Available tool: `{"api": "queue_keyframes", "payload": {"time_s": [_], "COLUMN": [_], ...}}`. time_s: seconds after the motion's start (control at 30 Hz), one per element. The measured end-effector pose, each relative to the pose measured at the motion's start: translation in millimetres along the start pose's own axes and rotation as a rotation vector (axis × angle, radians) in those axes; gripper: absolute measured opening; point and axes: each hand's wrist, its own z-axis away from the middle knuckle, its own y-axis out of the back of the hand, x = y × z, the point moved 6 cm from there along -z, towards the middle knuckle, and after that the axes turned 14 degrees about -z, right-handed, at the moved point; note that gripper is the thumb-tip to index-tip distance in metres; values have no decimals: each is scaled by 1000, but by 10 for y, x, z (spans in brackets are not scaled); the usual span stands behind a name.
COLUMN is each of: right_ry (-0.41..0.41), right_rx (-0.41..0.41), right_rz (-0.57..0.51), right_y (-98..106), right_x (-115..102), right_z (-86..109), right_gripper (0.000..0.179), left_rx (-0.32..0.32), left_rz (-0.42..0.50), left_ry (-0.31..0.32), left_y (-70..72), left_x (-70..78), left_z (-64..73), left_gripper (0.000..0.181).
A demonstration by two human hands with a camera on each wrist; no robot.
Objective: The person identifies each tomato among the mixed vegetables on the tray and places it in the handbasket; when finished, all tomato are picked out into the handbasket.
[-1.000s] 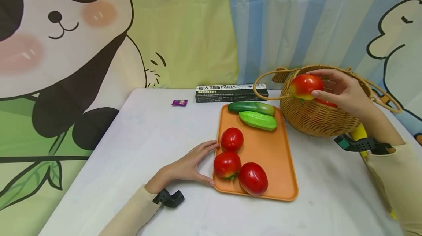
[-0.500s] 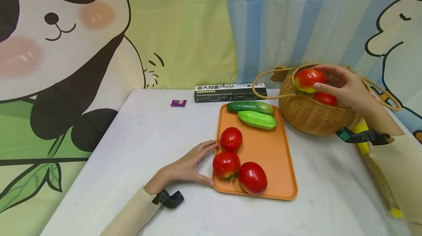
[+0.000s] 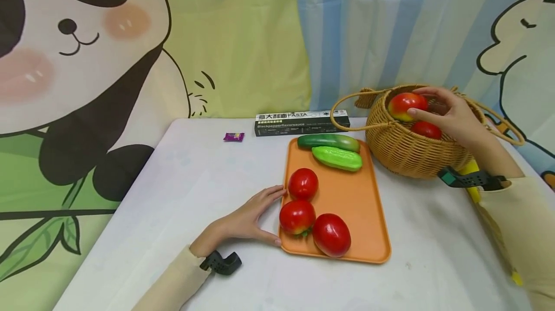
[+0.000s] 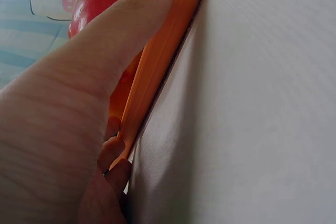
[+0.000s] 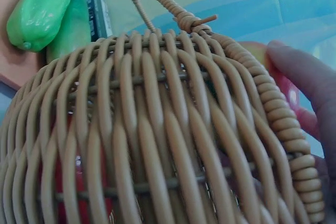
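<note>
My right hand (image 3: 451, 113) holds a red and yellow toy tomato (image 3: 401, 107) between thumb and fingers, in the mouth of the wicker basket (image 3: 407, 156). Another red tomato (image 3: 427, 130) lies inside, near the front rim. In the right wrist view the basket's weave (image 5: 131, 129) hides most of the held tomato. My left hand (image 3: 244, 217) rests with spread fingers against the left edge of the orange tray (image 3: 360, 214); its thumb (image 4: 131, 30) lies at the tray's rim in the left wrist view. Red tomatoes (image 3: 303, 184), (image 3: 297, 217) and a longer red fruit (image 3: 331, 235) sit on the tray.
A dark green cucumber (image 3: 328, 142) and a light green one (image 3: 337, 158) lie at the tray's far end. Behind stands a black pasta box (image 3: 299, 125), with a small purple packet (image 3: 234, 137) to its left. A yellow package (image 3: 473, 190) lies under the right forearm.
My right hand has moved slightly right and lowered the tomato into the basket's mouth. The tomato inside has come into fuller view. My left hand stays at the tray edge.
</note>
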Motion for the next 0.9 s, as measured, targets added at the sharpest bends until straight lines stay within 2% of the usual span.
{"api": "queue_keyframes", "payload": {"time_s": [0.2, 0.37, 0.57, 0.9], "right_ry": [-9, -32, -45, -33], "right_rx": [-13, -60, -120, -180], "right_rz": [13, 32, 88, 206], "right_y": [-30, -56, -93, -147], "right_x": [-7, 13, 26, 17], "right_z": [-24, -34, -51, -43], "right_gripper": [58, 63, 69, 66], "left_rx": [3, 1, 5, 13], "left_rz": [1, 15, 19, 17], "left_ry": [2, -5, -17, -20], "left_y": [20, 5, -10, -4], "left_x": [-5, 5, 12, 8], "left_z": [16, 8, 4, 2], "left_gripper": [106, 105, 106, 107]}}
